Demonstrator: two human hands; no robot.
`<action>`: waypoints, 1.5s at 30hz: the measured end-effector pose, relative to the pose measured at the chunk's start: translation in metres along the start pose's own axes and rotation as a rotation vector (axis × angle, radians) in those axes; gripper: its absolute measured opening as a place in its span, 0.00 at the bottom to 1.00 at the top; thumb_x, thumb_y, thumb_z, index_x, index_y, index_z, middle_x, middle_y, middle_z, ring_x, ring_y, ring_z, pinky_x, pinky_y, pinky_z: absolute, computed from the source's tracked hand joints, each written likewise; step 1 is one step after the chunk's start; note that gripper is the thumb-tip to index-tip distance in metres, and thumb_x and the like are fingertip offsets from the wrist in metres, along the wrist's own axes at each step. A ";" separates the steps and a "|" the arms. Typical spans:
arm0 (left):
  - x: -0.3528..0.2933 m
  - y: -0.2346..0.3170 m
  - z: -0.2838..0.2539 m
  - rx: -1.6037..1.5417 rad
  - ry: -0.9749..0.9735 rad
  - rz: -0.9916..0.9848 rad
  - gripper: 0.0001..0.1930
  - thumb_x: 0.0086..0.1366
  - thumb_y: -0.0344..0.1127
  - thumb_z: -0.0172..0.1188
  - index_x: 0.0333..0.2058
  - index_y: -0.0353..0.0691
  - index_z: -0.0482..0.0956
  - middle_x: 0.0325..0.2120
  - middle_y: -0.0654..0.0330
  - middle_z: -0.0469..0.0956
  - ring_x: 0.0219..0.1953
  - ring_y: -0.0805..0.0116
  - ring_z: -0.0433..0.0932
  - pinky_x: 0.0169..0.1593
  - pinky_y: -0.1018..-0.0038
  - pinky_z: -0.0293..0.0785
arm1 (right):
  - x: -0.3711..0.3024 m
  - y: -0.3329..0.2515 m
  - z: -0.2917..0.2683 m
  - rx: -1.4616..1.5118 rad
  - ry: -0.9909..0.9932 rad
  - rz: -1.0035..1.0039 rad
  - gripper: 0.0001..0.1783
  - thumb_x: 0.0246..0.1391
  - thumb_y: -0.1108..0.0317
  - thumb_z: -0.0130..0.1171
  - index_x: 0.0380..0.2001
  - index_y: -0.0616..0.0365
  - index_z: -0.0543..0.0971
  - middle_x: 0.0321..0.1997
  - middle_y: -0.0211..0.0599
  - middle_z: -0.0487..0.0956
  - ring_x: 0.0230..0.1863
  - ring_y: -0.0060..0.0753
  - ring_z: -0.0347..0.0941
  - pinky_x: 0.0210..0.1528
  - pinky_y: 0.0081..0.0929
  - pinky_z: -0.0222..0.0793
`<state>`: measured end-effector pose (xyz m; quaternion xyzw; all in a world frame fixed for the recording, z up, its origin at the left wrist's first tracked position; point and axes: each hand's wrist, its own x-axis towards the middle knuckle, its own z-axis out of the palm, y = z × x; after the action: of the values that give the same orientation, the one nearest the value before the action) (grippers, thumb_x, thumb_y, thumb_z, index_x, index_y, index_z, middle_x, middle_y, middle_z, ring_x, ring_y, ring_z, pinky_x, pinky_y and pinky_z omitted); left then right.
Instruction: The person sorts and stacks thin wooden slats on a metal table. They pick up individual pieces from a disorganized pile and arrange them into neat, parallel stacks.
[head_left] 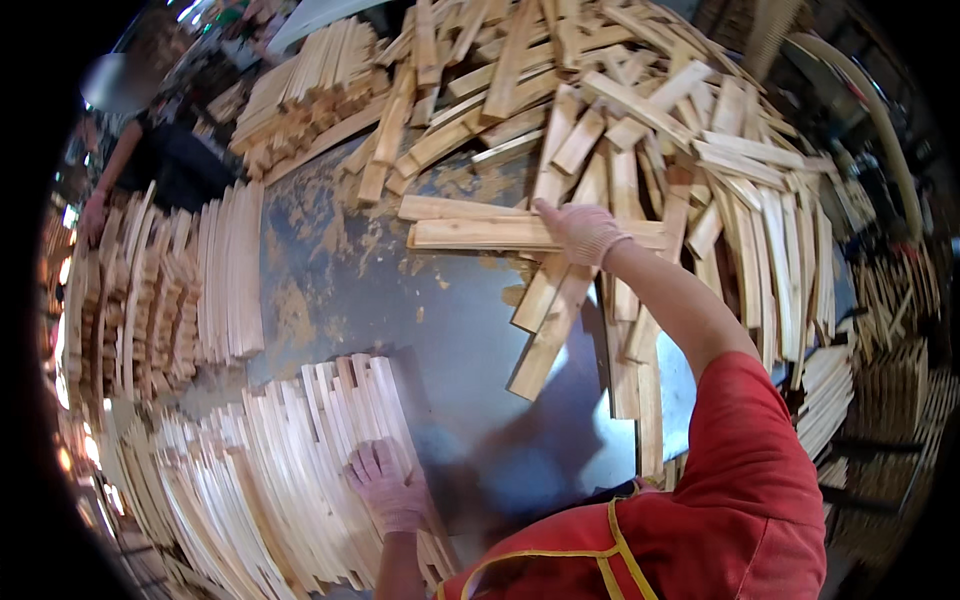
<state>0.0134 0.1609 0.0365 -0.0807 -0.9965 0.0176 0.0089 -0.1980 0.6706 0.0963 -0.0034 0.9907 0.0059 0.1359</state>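
My right hand [585,232], in a pale knit glove, reaches out over the heap and grips a wooden slat [480,235] lying crosswise. A second slat [450,208] lies right behind it, nearly parallel; whether the hand has hold of that one too cannot be made out. At the lower left my left hand [388,485], also gloved, rests with its fingers stretched over a row of pale wooden strips [300,450] stacked side by side.
A loose heap of slats [640,100] covers the far and right parts of the metal table [400,300], which bears sawdust patches. Neat stacks [230,270] stand at the left, another stack [310,80] at the back. A person [170,160] stands beyond the left stacks.
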 end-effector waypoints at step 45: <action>-0.014 0.049 0.005 -0.027 -0.022 0.032 0.47 0.56 0.50 0.71 0.72 0.39 0.64 0.72 0.47 0.63 0.76 0.46 0.56 0.79 0.48 0.45 | -0.134 0.027 0.053 1.082 0.291 0.405 0.58 0.43 0.60 0.75 0.77 0.57 0.57 0.62 0.55 0.80 0.61 0.52 0.78 0.62 0.39 0.74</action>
<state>0.0353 0.2063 0.0290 -0.0968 -0.9953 0.0053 -0.0033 -0.0546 0.6991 0.0820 0.2545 0.8423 -0.4745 -0.0227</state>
